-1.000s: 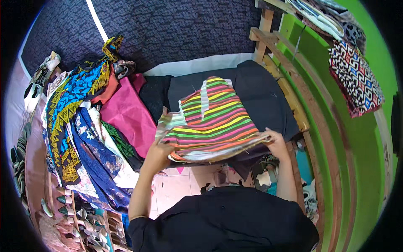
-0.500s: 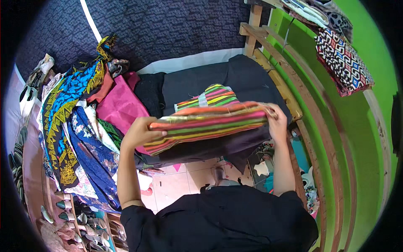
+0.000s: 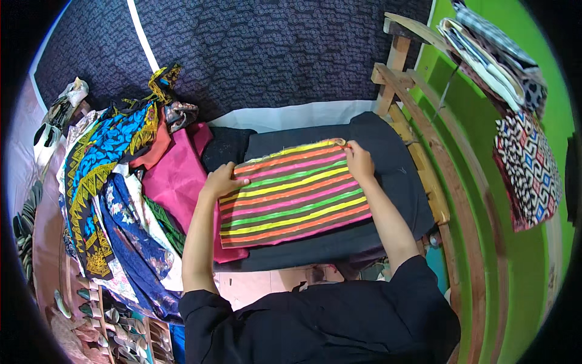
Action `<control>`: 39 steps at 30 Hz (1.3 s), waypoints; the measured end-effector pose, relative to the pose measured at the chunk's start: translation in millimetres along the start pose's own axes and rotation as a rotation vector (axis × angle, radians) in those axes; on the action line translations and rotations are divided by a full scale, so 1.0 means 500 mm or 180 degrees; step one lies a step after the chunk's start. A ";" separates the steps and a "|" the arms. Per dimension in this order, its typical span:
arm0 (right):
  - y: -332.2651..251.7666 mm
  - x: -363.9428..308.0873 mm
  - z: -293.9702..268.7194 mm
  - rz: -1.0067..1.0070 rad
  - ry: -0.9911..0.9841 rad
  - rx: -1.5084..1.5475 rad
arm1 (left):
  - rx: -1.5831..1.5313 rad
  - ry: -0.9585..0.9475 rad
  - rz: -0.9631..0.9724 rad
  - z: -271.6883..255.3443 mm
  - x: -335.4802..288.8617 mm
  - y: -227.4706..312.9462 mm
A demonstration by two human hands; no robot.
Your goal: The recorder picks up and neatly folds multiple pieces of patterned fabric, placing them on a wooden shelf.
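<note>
The striped cloth [image 3: 297, 200], banded in orange, pink, green, yellow and brown, lay at the middle of the view on a dark-covered counter [image 3: 397, 203]; it formed a nearly flat oblong, its long sides climbing slightly toward two o'clock, so the spreading-out looked mostly done; how many layers sat beneath the top face could not be told.

The left hand [image 3: 220, 181] gripped the cloth's edge at its ten o'clock corner, thumb across the top face; the right hand [image 3: 360, 164] pinched the corner at about one o'clock; neither had let go, so the piece was judged close to settled but not finished; loose threads and a slightly uneven line showed along the twelve o'clock edge, and that seemed the part left to true up.

A pink cloth [image 3: 176, 173] lay at nine o'clock, part of it showing from under the striped cloth's seven o'clock corner; farther out at nine o'clock, a blue-and-yellow patterned cloth [image 3: 124, 130] and a navy floral cloth [image 3: 127, 230] hung in a loose heap; these appeared unsorted, with no hand on them.

Well apart, toward two o'clock, stacked cloths [image 3: 485, 64] rested on wooden framework, with a multicoloured geometric cloth [image 3: 533, 170] hanging below them at three o'clock; these looked more orderly than the heap, though whether they counted as finished could not be told.
</note>
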State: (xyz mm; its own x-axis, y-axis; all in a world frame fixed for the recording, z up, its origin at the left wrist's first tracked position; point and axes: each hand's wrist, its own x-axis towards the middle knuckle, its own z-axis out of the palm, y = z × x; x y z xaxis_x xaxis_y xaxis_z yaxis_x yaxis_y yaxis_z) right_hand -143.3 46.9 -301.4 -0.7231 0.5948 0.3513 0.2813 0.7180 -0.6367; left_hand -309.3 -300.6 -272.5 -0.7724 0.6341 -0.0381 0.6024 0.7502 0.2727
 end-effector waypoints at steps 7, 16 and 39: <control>0.053 0.004 0.082 0.0528 -0.0590 -0.0700 | 0.0603 0.1512 -0.0032 0.069 -0.005 0.001; -0.027 -0.094 0.032 -0.1163 -0.0871 -0.0422 | 0.0321 0.1193 0.0256 0.035 -0.149 0.177; 0.082 -0.268 -0.095 -0.1013 -0.0655 -0.0489 | -0.0191 0.0971 0.1423 0.213 -0.219 0.187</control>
State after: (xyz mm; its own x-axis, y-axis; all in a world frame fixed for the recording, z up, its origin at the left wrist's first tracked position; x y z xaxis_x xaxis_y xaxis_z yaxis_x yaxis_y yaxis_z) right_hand -5.0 13.6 -342.2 -0.8959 0.2607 0.3596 0.1029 0.9094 -0.4030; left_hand -146.9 -280.1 -345.2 -0.4722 0.7989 0.3726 0.8799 0.4021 0.2530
